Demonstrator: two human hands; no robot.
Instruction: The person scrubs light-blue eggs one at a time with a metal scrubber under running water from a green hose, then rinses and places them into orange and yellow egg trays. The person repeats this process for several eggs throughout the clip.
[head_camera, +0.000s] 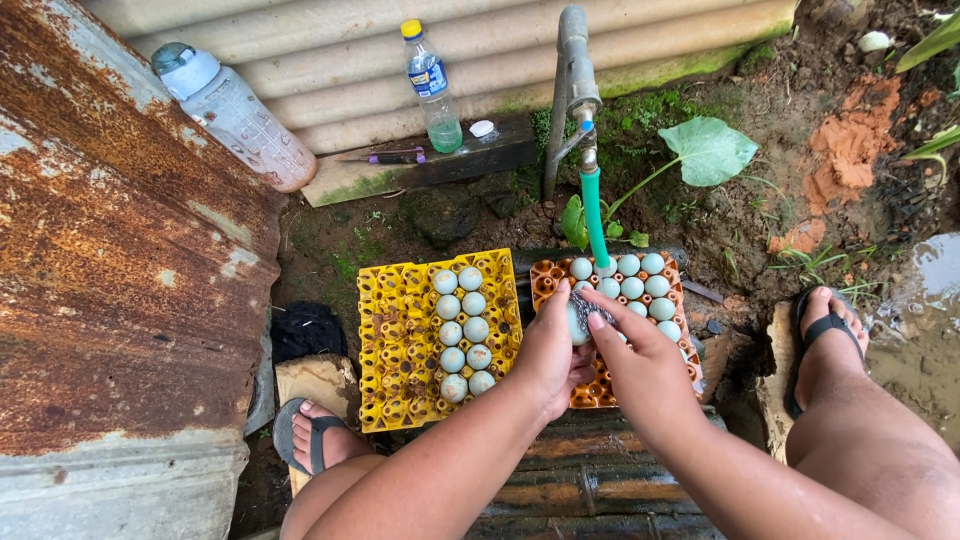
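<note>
You hold one pale blue-green egg (577, 325) between both hands, just near of the green hose (595, 218) hanging from the tap (574, 60). Judge it light, wet, slippery and thin-shelled, so cradle its sides rather than squeezing. Your left hand (548, 352) is cupped shut around it; your right hand (640, 358) pinches a grey scrubbing pad (590, 308) against it. Below lies an orange tray (590, 392) of matching eggs. Left sits a yellow tray (395, 345) with two rows of eggs. Far off stand two plastic bottles (432, 85).
</note>
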